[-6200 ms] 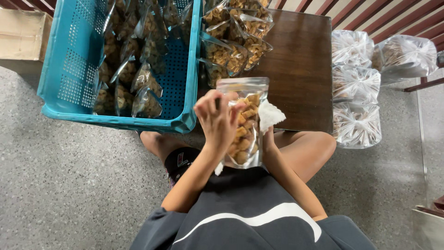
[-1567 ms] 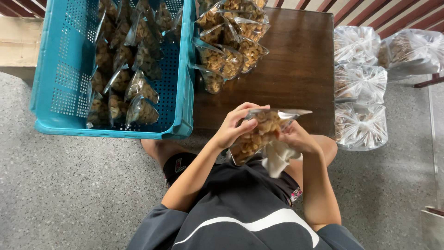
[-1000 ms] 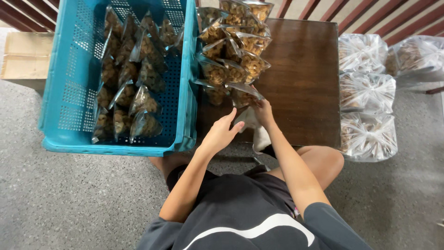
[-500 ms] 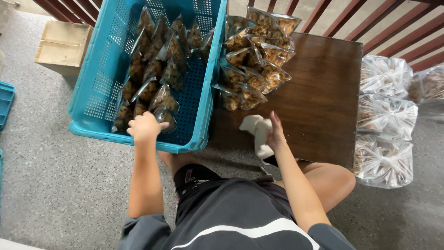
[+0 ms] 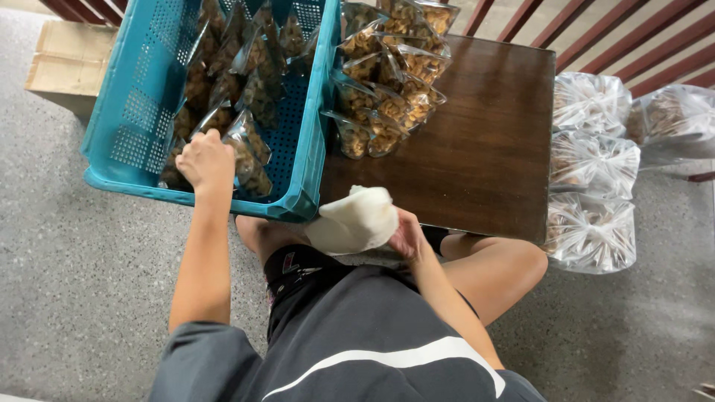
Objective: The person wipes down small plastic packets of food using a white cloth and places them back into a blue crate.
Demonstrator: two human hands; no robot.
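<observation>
Left hand curls closed on a snack pouch inside the blue crate; right hand grips a white cloth beside the crate.

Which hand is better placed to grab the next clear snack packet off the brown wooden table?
Right, probably. The right hand is at the brown wooden table edge, though holding a white cloth; the left hand is inside the teal plastic crate.
</observation>
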